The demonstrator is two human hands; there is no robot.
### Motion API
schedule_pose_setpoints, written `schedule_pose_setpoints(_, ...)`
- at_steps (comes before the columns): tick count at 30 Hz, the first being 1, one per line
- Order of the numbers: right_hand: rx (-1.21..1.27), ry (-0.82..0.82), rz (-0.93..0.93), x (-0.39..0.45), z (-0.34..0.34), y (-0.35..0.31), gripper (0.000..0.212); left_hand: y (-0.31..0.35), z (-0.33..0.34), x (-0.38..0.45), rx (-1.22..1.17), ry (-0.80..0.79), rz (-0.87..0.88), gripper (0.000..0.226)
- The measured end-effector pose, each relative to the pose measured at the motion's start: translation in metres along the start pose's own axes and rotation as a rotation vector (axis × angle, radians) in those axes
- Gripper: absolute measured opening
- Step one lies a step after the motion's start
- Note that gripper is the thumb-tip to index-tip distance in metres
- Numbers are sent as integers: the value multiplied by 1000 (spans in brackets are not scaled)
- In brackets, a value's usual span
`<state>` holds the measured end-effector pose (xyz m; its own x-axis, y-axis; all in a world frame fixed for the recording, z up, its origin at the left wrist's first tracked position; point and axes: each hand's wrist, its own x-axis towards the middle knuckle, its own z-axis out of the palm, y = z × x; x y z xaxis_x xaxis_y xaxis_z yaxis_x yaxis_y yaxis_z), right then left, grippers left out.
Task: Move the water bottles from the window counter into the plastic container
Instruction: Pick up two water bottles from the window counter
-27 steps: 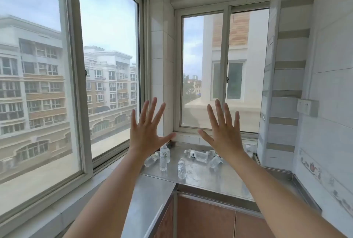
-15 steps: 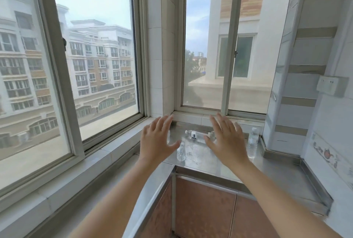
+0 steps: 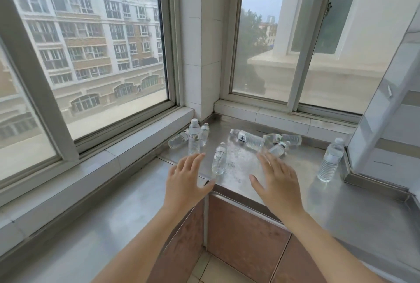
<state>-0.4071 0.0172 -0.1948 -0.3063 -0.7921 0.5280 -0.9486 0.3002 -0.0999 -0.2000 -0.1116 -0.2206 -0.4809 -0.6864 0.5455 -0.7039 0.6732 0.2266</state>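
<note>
Hovering with fingers spread, empty: left hand (image 3: 185, 181), right hand (image 3: 276, 183); between them, seemingly upright, nearest water bottle (image 3: 219, 159), marginally nearer left.

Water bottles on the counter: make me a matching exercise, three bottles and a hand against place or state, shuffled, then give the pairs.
Things:
1. far-right bottle
2. labelled bottle
3. corner bottle
4. left hand

States:
A. open, holding nothing
B. lying on its side, mid-counter
C. upright, alone by the right wall
D. upright in the cluster by the window corner

Pairs: 1-C, 2-B, 3-D, 4-A
</note>
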Motion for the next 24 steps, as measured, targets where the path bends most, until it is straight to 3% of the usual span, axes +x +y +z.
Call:
schedule_pose_setpoints(13, 73, -171, 25, 102, 136, 10, 60, -61, 125, 113, -99, -99, -156, 79)
schedule_pose_setpoints(21, 130, -253, 102, 174, 206, 13, 56, -114, 204, 186, -268, -151, -403, 101)
schedule_pose_setpoints(24, 154, -288, 103, 191, 232, 15, 58, -132, 230, 205, -502, -114, -618, 109)
